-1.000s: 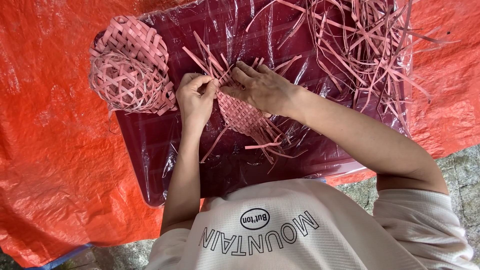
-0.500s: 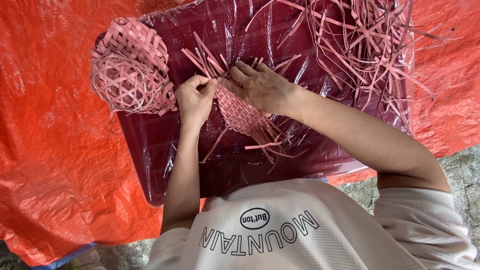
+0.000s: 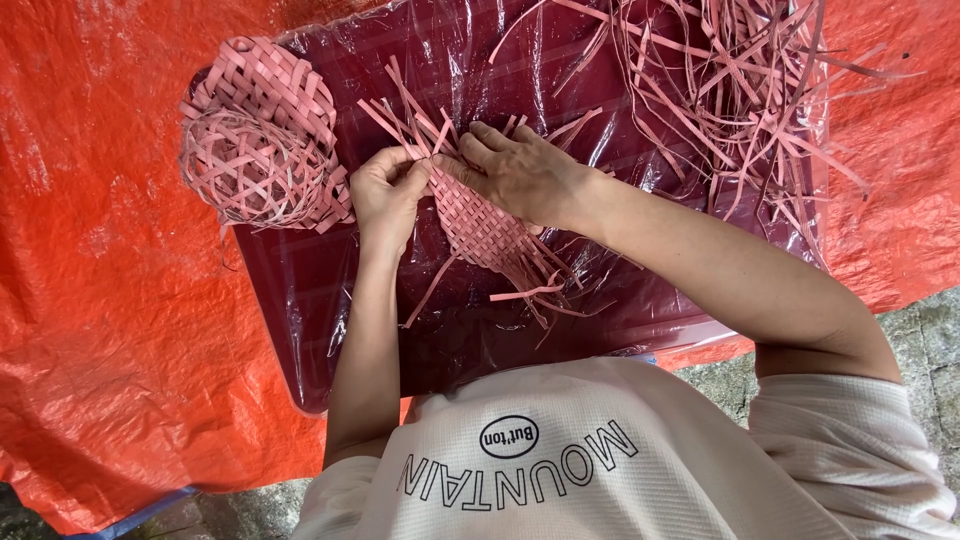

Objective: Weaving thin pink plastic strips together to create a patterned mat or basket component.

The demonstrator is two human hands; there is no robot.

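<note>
A person is seen from above, both bare forearms reaching up the frame from a pale short-sleeved shirt at the bottom edge. The left hand (image 3: pixel 388 195), just left of centre, is curled with its fingertips pinched together on the ends of a few pink strips at the top edge of a small woven mat (image 3: pixel 482 222). The right hand (image 3: pixel 515 175) comes in from the lower right along a long diagonal forearm and lies palm down, fingers held close together and pointing left, pressing on the upper part of the same mat so that the two hands nearly meet. The mat is a flat pink lattice at the centre of the frame, with loose strip ends (image 3: pixel 400 110) fanning out above the hands and more trailing below toward the person.

The mat lies on a dark maroon board (image 3: pixel 330 310) wrapped in shiny clear plastic, which fills the middle of the frame. On its upper left corner rest two finished pink woven baskets (image 3: pixel 262 135), one nested against the other. A tangled heap of loose pink strips (image 3: pixel 740 90) covers the upper right. Under the board spreads an orange tarpaulin (image 3: pixel 110 330), and grey stony ground (image 3: pixel 920 330) shows at the lower right.
</note>
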